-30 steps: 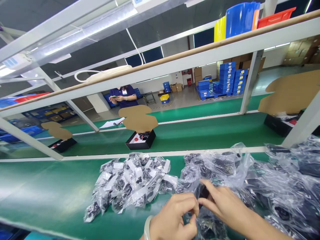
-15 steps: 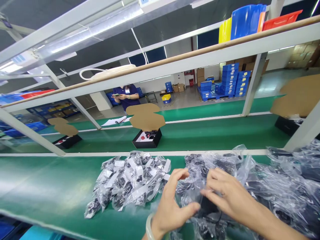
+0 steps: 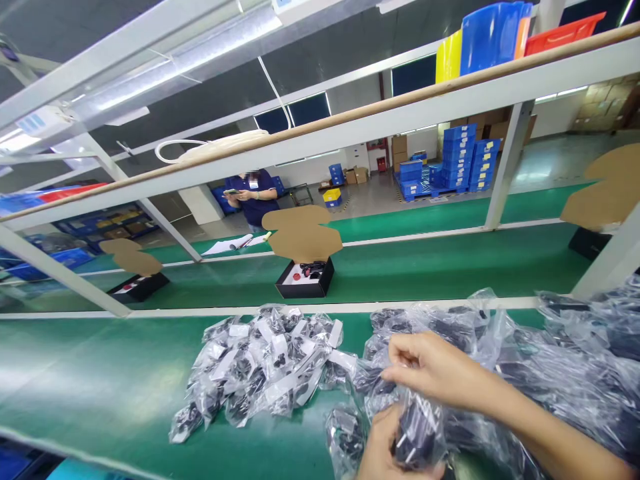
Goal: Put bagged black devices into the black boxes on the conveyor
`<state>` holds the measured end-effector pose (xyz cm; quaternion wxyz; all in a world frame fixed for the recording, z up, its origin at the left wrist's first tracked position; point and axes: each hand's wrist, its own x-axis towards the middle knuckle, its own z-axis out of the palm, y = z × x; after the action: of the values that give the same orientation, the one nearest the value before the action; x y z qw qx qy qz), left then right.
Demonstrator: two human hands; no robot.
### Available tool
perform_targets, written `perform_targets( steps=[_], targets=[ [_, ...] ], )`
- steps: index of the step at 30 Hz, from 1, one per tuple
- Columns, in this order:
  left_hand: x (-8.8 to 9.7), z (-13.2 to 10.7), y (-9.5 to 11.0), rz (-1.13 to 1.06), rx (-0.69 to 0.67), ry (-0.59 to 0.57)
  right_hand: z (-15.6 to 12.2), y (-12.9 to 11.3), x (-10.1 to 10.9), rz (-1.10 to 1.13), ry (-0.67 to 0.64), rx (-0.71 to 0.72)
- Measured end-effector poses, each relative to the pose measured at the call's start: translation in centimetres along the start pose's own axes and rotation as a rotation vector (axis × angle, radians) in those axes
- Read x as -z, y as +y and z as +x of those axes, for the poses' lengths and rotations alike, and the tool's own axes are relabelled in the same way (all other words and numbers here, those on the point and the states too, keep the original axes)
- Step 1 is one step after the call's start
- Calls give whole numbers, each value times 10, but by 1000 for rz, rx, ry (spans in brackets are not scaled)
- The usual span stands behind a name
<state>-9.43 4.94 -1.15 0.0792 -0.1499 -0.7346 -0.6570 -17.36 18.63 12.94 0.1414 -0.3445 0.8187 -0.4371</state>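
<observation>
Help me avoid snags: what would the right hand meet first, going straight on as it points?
Probably the bagged parts just left of the right hand, though depth is unclear.

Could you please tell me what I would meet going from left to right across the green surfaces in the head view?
Open black box at the left → pile of bagged parts with white strips → left hand holding a bagged dark item → bags heaped near the right edge.

Worn on the head, the single camera faces forward and down over the counter (image 3: 100, 373), left hand (image 3: 384, 445) and right hand (image 3: 433, 368) close.
</observation>
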Motion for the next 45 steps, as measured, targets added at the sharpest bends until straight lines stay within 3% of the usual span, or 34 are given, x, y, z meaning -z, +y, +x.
perform_targets(
  steps=[2,3,5,8,11,14,17,21,24,28,32,37,40,45],
  targets=[
    [12,0,12,-262,103,-61,6,13,-4,247,-36,-9],
    [16,1,19,-388,134,-36,9,20,-11,323,-17,-7],
    [22,5,30,-574,177,107,12,32,-29,342,73,0],
    [33,15,36,-634,218,331,12,38,-58,215,173,110],
    [59,24,34,-623,275,498,17,32,-68,113,72,234],
    [103,32,38,-585,339,681,40,28,-61,-12,-96,265],
    [155,49,51,-374,254,684,88,36,-53,-292,-146,214],
    [220,101,63,301,116,468,170,62,-62,-599,-172,184],
    [257,163,52,660,177,325,215,77,-86,-701,-253,227],
    [288,253,15,951,376,289,236,89,-113,-793,-307,241],
    [295,320,-33,1157,568,253,234,95,-113,-812,-299,238],
    [274,356,-83,1287,680,160,226,96,-89,-768,-336,166],
    [260,363,-92,1350,693,113,219,94,-73,-672,-371,64],
    [254,366,-85,1444,656,7,207,89,-43,-403,-344,-23]
  ],
)
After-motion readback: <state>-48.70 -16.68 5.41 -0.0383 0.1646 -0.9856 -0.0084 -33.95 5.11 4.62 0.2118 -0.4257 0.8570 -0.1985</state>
